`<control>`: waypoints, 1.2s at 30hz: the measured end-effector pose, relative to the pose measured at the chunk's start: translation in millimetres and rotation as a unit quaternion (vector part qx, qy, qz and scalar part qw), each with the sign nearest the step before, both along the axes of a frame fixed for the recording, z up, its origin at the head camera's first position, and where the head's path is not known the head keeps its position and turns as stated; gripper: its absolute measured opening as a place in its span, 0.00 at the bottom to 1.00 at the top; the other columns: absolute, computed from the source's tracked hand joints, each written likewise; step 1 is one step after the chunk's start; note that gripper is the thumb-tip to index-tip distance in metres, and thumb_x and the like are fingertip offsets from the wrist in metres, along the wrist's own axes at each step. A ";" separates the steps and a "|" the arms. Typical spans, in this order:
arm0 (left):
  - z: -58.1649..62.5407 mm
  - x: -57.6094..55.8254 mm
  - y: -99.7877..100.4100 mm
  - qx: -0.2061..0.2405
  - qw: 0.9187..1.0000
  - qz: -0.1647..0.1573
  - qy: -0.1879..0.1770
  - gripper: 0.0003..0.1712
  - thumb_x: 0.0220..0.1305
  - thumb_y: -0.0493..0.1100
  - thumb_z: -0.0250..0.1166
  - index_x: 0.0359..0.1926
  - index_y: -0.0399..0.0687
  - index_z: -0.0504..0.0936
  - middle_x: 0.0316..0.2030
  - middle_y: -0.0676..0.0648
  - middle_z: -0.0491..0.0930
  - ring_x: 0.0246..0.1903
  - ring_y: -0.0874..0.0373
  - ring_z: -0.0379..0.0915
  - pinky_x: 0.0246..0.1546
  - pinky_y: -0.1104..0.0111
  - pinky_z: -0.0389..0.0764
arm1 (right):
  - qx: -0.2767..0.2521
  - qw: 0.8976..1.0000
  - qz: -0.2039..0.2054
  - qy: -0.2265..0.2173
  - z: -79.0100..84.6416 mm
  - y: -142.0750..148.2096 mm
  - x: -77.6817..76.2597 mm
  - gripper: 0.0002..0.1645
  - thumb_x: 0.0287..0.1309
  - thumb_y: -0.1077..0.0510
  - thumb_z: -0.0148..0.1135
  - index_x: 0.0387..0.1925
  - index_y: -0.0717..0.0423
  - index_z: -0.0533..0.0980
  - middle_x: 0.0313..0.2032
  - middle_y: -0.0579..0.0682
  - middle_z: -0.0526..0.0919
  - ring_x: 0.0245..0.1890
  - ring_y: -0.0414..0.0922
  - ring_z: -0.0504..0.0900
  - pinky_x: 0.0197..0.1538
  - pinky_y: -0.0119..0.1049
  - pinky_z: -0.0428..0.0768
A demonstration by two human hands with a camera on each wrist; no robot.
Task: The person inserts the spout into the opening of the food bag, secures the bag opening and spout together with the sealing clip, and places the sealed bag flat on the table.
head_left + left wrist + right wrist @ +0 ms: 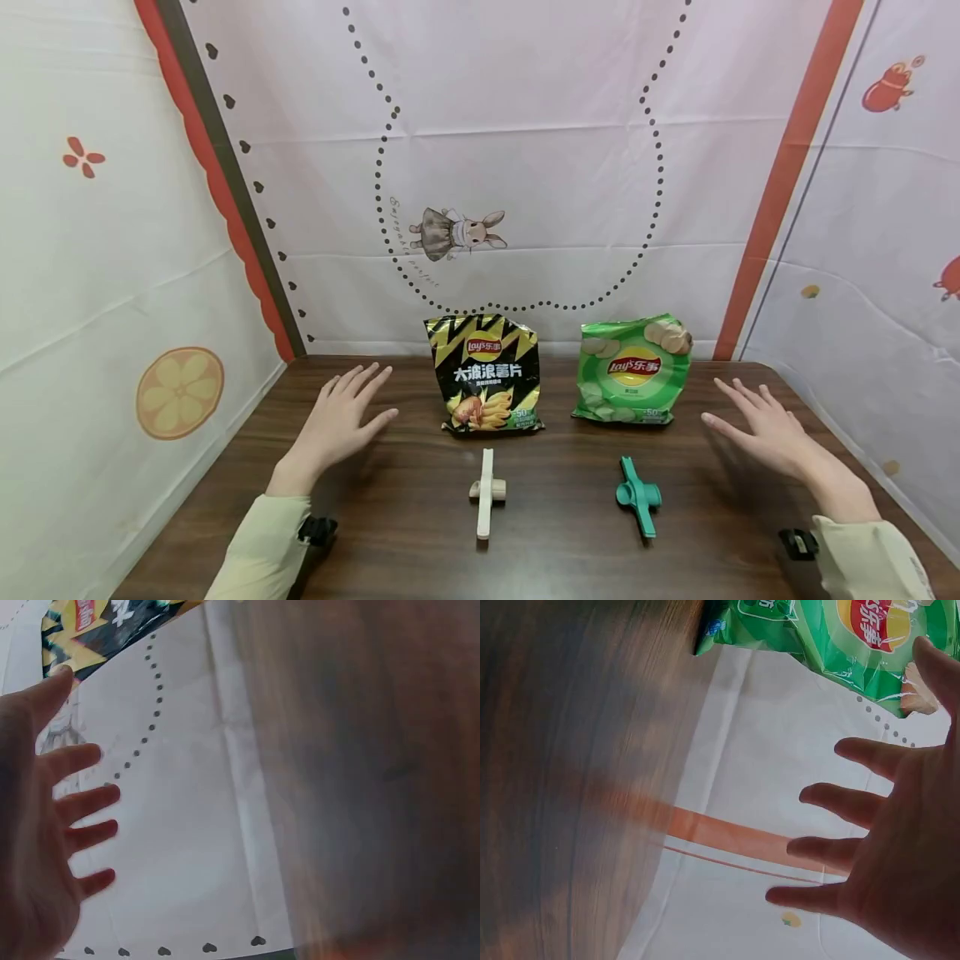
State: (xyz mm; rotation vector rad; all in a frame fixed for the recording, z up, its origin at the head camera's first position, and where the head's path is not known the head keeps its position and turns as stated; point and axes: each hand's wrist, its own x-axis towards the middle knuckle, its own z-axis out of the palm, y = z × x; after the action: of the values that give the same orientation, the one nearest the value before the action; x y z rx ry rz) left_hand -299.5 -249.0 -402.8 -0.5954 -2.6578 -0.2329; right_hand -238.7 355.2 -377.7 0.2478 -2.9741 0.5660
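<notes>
My left hand [337, 425], fingers spread and holding nothing, is over the left side of the table. Nearest to it stands a black and yellow Lay's chip bag [486, 375], apart from the fingers. On the right, my other hand [772, 429] is also spread with nothing in it, beside a green Lay's chip bag [633, 371]. In front of the black bag lies a white bag clip [486, 493] with a short round spout. A teal clip [639, 495] of the same kind lies before the green bag. Each wrist view shows an unoccupied palm with part of a bag beyond the thumb.
A dark brown wooden table [555, 558] carries the bags and clips. Behind it hangs a white printed cloth [525, 167] with a rabbit drawing, close behind both bags. Cloth walls also close in the left and right sides.
</notes>
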 end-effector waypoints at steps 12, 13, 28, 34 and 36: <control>-6.0 3.5 8.9 0.026 0.995 -0.076 0.066 0.35 0.60 0.65 0.60 0.65 0.58 0.69 0.57 0.48 0.74 0.57 0.50 0.67 0.56 0.50 0.65 | -0.019 0.998 0.047 0.034 -1.6 -10.6 6.8 0.36 0.65 0.42 0.53 0.65 0.61 0.63 0.60 0.72 0.67 0.58 0.71 0.65 0.51 0.69 0.65; -6.3 3.5 10.6 0.027 0.994 -0.080 0.069 0.35 0.60 0.65 0.60 0.65 0.58 0.70 0.56 0.49 0.74 0.57 0.51 0.67 0.56 0.50 0.65 | -0.021 0.998 0.048 0.036 -2.1 -12.0 6.9 0.35 0.65 0.42 0.53 0.65 0.60 0.64 0.59 0.71 0.68 0.58 0.71 0.65 0.51 0.68 0.65; -7.8 5.5 31.2 0.068 0.988 -0.130 0.055 0.31 0.57 0.61 0.65 0.60 0.59 0.74 0.54 0.54 0.77 0.54 0.55 0.70 0.54 0.52 0.69 | -0.051 0.989 0.115 0.072 -8.0 -36.6 4.8 0.27 0.63 0.47 0.57 0.59 0.57 0.72 0.55 0.58 0.78 0.52 0.58 0.78 0.47 0.54 0.78; -11.7 4.9 37.7 0.081 0.986 -0.138 0.050 0.30 0.55 0.60 0.67 0.58 0.58 0.76 0.53 0.54 0.77 0.53 0.53 0.71 0.56 0.51 0.68 | -0.066 0.987 0.131 0.061 -8.9 -48.2 2.7 0.27 0.64 0.46 0.57 0.60 0.55 0.71 0.55 0.54 0.78 0.52 0.55 0.78 0.48 0.52 0.78; -12.2 4.9 39.3 0.083 0.986 -0.139 0.048 0.30 0.56 0.61 0.66 0.58 0.59 0.76 0.52 0.55 0.77 0.54 0.54 0.71 0.56 0.51 0.68 | -0.072 0.986 0.137 0.054 -9.2 -52.2 2.0 0.28 0.64 0.46 0.56 0.60 0.55 0.71 0.55 0.53 0.78 0.51 0.54 0.79 0.48 0.51 0.78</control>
State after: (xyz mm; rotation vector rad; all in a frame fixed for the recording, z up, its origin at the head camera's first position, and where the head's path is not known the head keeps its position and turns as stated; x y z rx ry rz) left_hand -294.6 -209.7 -415.0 -0.8985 -2.4279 -0.4874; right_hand -236.7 303.0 -386.9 0.6582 -2.7957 0.7646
